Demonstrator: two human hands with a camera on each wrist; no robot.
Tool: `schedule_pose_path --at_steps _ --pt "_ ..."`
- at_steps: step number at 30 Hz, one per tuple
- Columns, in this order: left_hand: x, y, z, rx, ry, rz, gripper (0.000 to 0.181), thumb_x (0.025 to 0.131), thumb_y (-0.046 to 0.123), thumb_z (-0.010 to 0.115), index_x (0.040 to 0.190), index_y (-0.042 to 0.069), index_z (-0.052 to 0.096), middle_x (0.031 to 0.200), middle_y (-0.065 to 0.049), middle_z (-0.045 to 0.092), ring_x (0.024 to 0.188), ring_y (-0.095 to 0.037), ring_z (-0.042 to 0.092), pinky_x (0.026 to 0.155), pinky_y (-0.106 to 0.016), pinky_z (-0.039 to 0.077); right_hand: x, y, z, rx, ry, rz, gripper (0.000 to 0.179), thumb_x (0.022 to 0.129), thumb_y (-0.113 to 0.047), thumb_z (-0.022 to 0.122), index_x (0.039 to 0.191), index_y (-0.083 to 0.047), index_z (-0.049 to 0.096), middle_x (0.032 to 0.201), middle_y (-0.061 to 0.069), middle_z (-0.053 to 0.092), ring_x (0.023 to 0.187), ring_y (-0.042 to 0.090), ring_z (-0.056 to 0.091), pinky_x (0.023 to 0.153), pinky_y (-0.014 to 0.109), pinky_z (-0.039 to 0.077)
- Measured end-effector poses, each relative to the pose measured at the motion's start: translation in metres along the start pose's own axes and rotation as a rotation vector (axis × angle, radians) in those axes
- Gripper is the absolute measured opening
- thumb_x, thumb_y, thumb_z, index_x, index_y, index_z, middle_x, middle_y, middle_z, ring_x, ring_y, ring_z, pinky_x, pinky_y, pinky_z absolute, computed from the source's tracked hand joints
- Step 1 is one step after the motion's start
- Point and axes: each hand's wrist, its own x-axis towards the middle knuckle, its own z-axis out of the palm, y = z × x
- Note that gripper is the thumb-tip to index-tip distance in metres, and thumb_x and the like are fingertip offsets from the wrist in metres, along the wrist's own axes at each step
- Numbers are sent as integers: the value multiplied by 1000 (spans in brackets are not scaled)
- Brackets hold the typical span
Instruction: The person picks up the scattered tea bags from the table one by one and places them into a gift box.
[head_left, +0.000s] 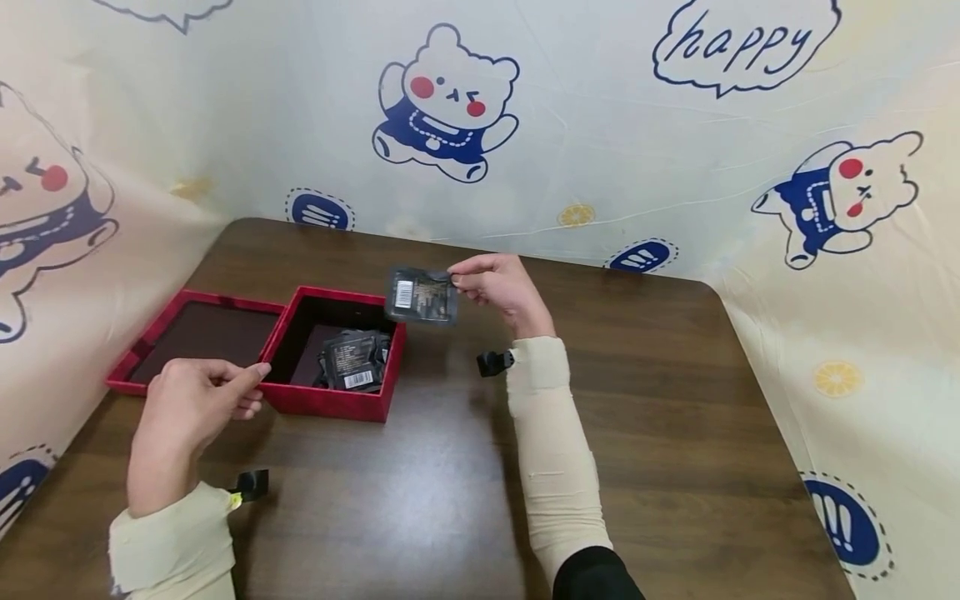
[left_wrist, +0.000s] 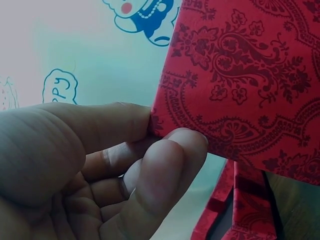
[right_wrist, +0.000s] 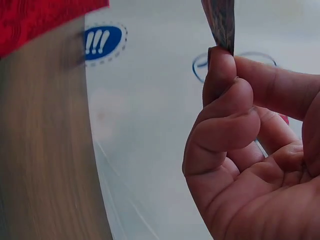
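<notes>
A dark flat packet (head_left: 422,296) with a white barcode label hangs by its edge from the thumb and fingers of my right hand (head_left: 501,290), at the right rim of the red box. Edge-on, the packet (right_wrist: 220,22) shows at the top of the right wrist view. My left hand (head_left: 197,404) pinches the near left corner of the red box (head_left: 326,402). In the left wrist view the box (left_wrist: 240,85) has a dark floral pattern. Several similar packets (head_left: 354,360) lie inside it, toward the right.
A shallow red lid (head_left: 217,342), inside up, lies against the box's left side. All rest on a brown wooden table (head_left: 645,433). Behind and at both sides hangs a pale cloth (head_left: 600,125) printed with bears. Small black cameras (head_left: 495,362) are strapped to both wrists.
</notes>
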Motion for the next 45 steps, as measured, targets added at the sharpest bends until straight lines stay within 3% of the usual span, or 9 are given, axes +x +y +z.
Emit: schedule_pose_path --at_steps 10,21,25,27,31,34,45 --pt "0 -2 1 -7 0 -20 50 98 42 65 101 -7 74 73 -9 72 68 -26 73 91 -68 39 4 -9 42 -84 -72 -28 11 91 -4 73 98 -7 80 87 9 70 65 19 57 57 27 46" --pt "2 0 0 -10 -6 -28 49 98 41 65 104 -8 73 73 -9 72 69 -26 73 92 -66 41 4 -19 78 -277 -135 -11 11 92 -5 73 96 -11 81 95 4 70 79 27 63 65 30 53" --pt "1 -1 0 -18 -17 -31 50 98 41 65 104 -8 73 74 -9 72 69 -25 73 91 -65 42 0 -18 92 -409 -132 -4 12 92 -6 72 94 -13 81 87 0 71 81 21 63 67 31 53" --pt "0 -1 0 -23 -18 -27 50 98 41 65 103 -7 73 74 -9 72 69 -26 73 92 -65 42 -1 -18 99 -527 -136 -37 12 92 -7 72 95 -13 82 85 -2 71 81 17 62 66 29 52" --pt "0 -1 0 -26 -12 -23 50 99 41 65 103 -7 73 73 -9 72 69 -26 73 91 -64 42 -2 -15 112 -759 -111 -114 14 92 -11 69 100 -13 82 89 -3 72 78 13 61 60 24 51" --pt "0 -1 0 -23 -7 -21 49 99 40 65 103 -7 74 73 -8 72 68 -25 73 90 -63 44 -3 -14 117 -860 -78 -123 17 91 -12 68 100 -14 82 95 -3 71 78 12 60 58 23 50" --pt "0 -1 0 -21 -9 -20 48 99 39 65 104 -8 73 73 -9 72 68 -25 73 91 -64 44 -6 -12 117 -920 -79 -135 17 91 -18 71 105 -15 81 98 -4 72 79 11 60 64 25 51"
